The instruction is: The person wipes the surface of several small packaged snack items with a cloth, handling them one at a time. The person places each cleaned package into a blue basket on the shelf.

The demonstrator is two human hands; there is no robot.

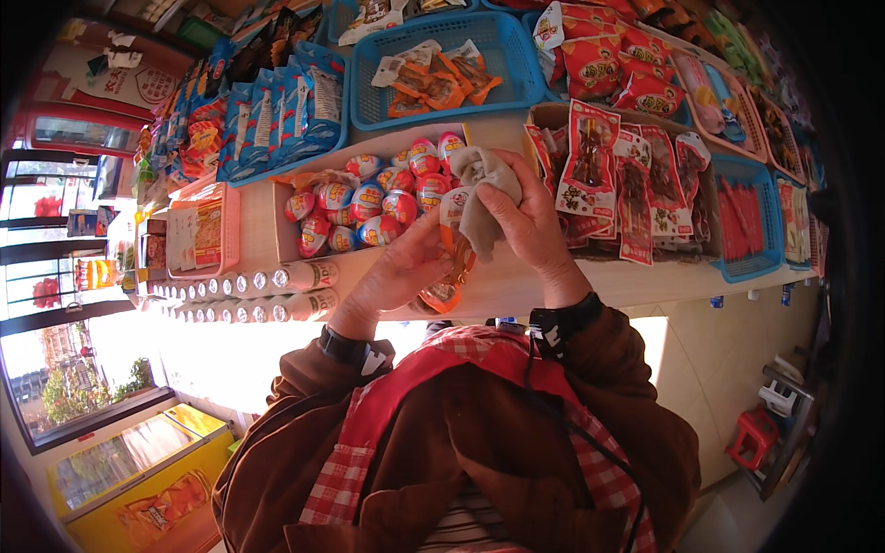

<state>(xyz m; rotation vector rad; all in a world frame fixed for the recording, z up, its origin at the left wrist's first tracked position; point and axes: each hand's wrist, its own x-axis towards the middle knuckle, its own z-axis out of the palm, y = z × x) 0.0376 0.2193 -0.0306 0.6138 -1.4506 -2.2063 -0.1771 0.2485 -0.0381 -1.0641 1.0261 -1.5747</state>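
Note:
Both hands meet over the near side of a display table. A crumpled grey cloth (481, 221) is gripped in my right hand (533, 226), the thumb pressed on it. Below and left of it, my left hand (403, 269) closes around a small orange snack packet (442, 297), whose upper end lies against the cloth. Directly behind the hands, a cardboard box (279, 214) holds several red, white and blue egg-shaped sweets (380, 229). To the right stands another box with red and clear snack packets (636, 180).
Farther back, a blue basket (358, 88) holds more orange packets. Blue bags (318, 101) stand at the left, a blue tray (770, 221) of red sticks at the right. Rows of cans (309, 275) line the table's left front edge. A red stool (754, 438) and yellow freezer (147, 479) are on the floor.

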